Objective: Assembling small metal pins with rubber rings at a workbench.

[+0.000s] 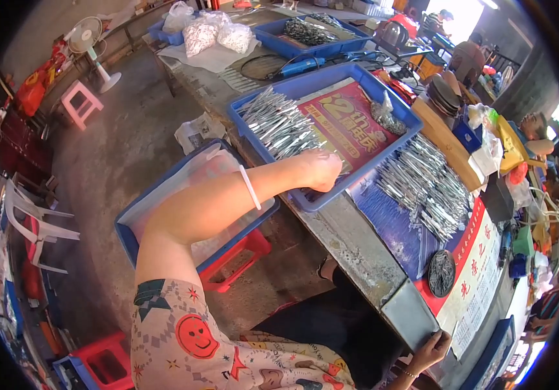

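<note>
left hand (321, 170) | in blue tray (331, 195) | apparently on metal pieces (279, 123)

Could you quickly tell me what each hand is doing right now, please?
Left hand: closed, reaching into the blue tray at the pile of metal pieces; what it grips cannot be told.
Right hand: holding the edge of a grey metal plate.
</note>
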`<state>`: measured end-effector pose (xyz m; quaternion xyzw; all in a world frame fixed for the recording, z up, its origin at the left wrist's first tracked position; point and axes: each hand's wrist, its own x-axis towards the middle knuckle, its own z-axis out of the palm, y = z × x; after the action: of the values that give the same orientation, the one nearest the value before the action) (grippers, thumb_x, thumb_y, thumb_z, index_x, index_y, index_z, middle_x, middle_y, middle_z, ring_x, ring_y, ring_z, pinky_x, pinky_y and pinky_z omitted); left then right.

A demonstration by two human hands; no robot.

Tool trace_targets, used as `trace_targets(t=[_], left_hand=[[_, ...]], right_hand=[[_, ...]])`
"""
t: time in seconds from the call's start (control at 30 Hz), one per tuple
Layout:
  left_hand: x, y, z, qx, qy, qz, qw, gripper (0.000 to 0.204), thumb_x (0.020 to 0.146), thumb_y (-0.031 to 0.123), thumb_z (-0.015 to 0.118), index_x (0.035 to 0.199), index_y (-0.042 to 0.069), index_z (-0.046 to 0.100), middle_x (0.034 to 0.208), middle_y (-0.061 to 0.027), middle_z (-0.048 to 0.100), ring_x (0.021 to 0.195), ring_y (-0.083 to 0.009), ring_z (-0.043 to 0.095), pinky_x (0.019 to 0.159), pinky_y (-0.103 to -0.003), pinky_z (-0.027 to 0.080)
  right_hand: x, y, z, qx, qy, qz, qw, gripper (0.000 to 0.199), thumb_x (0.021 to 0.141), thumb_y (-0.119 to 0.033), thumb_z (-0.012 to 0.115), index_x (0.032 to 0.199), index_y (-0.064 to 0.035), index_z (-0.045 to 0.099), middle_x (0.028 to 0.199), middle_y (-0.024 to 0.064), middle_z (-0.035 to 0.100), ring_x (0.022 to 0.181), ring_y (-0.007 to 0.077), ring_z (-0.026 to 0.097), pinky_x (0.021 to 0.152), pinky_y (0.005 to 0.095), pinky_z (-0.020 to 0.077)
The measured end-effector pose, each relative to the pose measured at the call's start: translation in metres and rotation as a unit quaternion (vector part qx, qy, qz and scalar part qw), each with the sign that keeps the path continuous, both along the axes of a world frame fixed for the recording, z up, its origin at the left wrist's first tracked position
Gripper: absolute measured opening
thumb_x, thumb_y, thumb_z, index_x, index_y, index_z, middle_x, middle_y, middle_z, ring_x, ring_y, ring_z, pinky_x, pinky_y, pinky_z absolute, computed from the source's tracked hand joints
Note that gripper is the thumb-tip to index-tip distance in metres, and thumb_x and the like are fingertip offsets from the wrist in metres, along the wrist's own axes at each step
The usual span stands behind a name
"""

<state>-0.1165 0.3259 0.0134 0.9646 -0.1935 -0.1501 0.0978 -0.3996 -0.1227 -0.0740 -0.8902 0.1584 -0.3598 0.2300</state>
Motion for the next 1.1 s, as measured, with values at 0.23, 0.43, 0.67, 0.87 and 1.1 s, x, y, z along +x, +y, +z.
trace_targets(t=[0.23,0.43,0.67,0.87,1.1], left_hand=[[0.003,-0.002,-0.007,0.045,-0.038,0.02,0.998,0.027,0.072,0.002,0.06,0.097,-0.006,0.067,0.104,-0.0247,0.065,0.098,-0.0355,0.064,0.082,-0.04,0.053],[-0.006,0.0,-0.008,0.009,-0.077,0.039,0.996,0.028,0.076,0.008,0.064,0.099,-0.008,0.059,0.1,-0.027,0.064,0.098,-0.0395,0.062,0.083,-0.042,0.051],[-0.007,0.001,-0.008,-0.024,-0.067,0.069,0.995,0.034,0.082,0.015,0.063,0.101,-0.006,0.044,0.097,-0.0294,0.06,0.096,-0.0462,0.057,0.083,-0.048,0.046],[-0.012,0.009,-0.018,-0.054,-0.086,0.088,0.991,0.03,0.084,0.013,0.054,0.103,-0.005,0.038,0.097,-0.0321,0.057,0.095,-0.049,0.055,0.082,-0.052,0.044],[-0.01,0.009,0.005,-0.187,-0.058,0.14,0.971,0.03,0.086,0.013,0.044,0.107,-0.007,0.037,0.093,-0.0357,0.056,0.095,-0.0526,0.054,0.082,-0.051,0.044]], right_hand=[[-0.004,0.002,0.003,0.036,0.038,-0.011,0.999,0.012,0.091,-0.008,0.056,0.094,0.0037,0.056,0.078,0.0118,0.058,0.07,0.0207,0.051,0.066,0.0329,0.0449],[-0.002,0.008,0.007,0.071,0.015,-0.006,0.997,0.012,0.092,-0.009,0.056,0.092,0.0036,0.055,0.076,0.0125,0.059,0.066,0.0197,0.052,0.064,0.0318,0.0453],[0.0,0.008,0.007,0.101,-0.009,0.019,0.995,0.011,0.093,-0.009,0.054,0.09,0.002,0.054,0.072,0.0054,0.051,0.066,0.0114,0.043,0.058,0.0258,0.0394],[0.0,0.014,0.016,0.137,-0.004,-0.002,0.99,0.01,0.092,-0.008,0.057,0.085,0.0001,0.055,0.069,-0.0006,0.048,0.06,0.0048,0.039,0.05,0.0212,0.0356],[0.0,0.015,0.016,0.139,-0.009,0.011,0.99,0.009,0.091,-0.007,0.057,0.086,0.0001,0.056,0.067,-0.0009,0.046,0.057,0.0051,0.036,0.048,0.0217,0.0309]])
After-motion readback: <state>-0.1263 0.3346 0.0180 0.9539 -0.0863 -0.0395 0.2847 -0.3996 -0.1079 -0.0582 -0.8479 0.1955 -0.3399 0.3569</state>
